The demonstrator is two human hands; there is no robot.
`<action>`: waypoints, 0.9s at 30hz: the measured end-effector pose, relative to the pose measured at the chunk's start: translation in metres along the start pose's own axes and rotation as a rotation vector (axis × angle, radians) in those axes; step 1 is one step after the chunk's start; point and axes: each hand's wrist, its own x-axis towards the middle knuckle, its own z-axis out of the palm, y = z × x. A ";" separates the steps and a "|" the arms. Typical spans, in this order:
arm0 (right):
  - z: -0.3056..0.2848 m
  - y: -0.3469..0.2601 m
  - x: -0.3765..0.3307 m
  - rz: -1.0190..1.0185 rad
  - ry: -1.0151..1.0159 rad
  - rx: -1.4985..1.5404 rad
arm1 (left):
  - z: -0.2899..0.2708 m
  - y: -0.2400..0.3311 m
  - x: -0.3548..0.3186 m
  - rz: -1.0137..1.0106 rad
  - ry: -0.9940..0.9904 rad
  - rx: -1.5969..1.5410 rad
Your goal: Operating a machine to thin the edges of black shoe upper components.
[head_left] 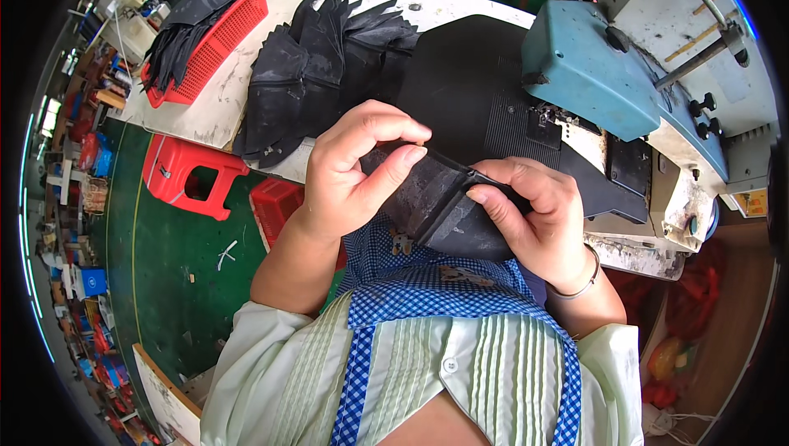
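Note:
A flat black piece [427, 200] of leather-like material, dusty on its face, with a raised seam or zip band running across it, is held up before my lap. My right hand [538, 212] grips its right part, thumb on the near face beside the upper end of the band. At the piece's upper left edge my left hand [353, 167] has thumb and index finger drawn together in a pinch. Whatever lies between those fingertips is too small to make out. Beyond my hands, a pile of similar black pieces [296, 76] lies fanned on the white table.
A teal sewing machine [592, 68] stands at the right, with a black ribbed work surface [468, 60] beside it. A red basket [222, 43] of black pieces rests on the table [197, 121] at the far left. Below are a red stool [185, 175] and red crate [275, 208].

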 end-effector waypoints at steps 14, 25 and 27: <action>0.009 0.005 -0.022 0.204 0.046 0.179 | -0.050 -0.025 -0.002 -0.299 0.511 -0.900; 0.051 0.126 -0.099 0.370 0.127 -0.335 | -0.123 -0.139 -0.068 -0.607 0.840 0.261; 0.033 0.140 -0.109 0.430 -0.065 -0.807 | -0.142 -0.158 -0.065 -0.603 0.784 0.490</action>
